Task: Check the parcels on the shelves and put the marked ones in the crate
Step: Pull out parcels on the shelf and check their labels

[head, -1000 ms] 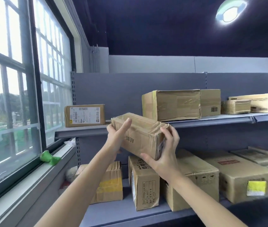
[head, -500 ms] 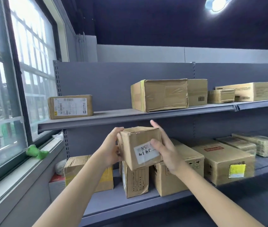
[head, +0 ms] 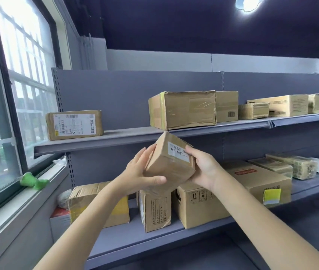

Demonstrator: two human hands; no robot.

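I hold a small brown cardboard parcel [head: 169, 162] in the air in front of the shelves, tilted on one corner. A white label with handwriting sits on its upper right face. My left hand [head: 142, 172] grips its left side, thumb under the bottom edge. My right hand [head: 203, 166] grips its right side, fingers on the label's edge. Behind it the upper shelf [head: 104, 138] carries a labelled parcel [head: 74, 124] at the left and a large taped parcel [head: 183, 109]. No crate is in view.
The lower shelf [head: 154, 238] bears several boxes, one with a yellow sticker [head: 271, 195]. More parcels stand along the upper shelf to the right [head: 279, 105]. A window and its sill [head: 8, 207] run along the left, with a green object [head: 33, 181] on the sill.
The parcel has been turned in my hands: its labelled face now points up and right, and it is raised closer to the upper shelf's edge. The view has shifted slightly.
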